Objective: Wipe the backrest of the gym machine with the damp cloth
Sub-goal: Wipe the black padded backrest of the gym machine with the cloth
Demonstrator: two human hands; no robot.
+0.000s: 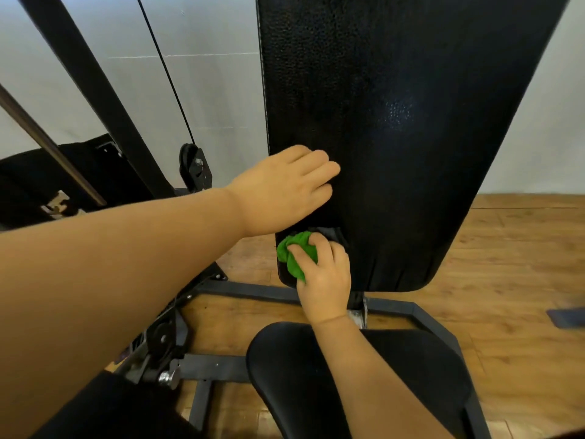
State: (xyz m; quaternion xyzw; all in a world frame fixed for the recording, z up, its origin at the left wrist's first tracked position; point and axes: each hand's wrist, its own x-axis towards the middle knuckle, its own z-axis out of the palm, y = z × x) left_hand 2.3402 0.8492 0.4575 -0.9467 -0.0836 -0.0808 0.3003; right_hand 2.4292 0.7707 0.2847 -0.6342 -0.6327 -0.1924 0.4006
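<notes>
1. Head view, only one there is: the black backrest [395,122] fills most of the upper middle and right, standing upright with a shiny patch partway down and white stitching along its left edge.
2. Left hand [285,188] lies flat on the lower left part of the backrest, fingers straight and together, holding nothing, just pressing on the pad.
3. Right hand [326,274] is right below it at the bottom left corner of the backrest, fingers curled round a bunched-up green cloth [296,255] and pushing it against the pad. The cloth sticks out to the left of the fingers.
4. Black seat [357,381] sits below the backrest, with the right forearm crossing over it.
5. Grey metal frame [250,291] runs along the wooden floor [506,264] under everything.
6. Over on the left there's a slanted black beam, a thin cable [167,74] and a pulley [193,166] in front of a pale wall.
</notes>
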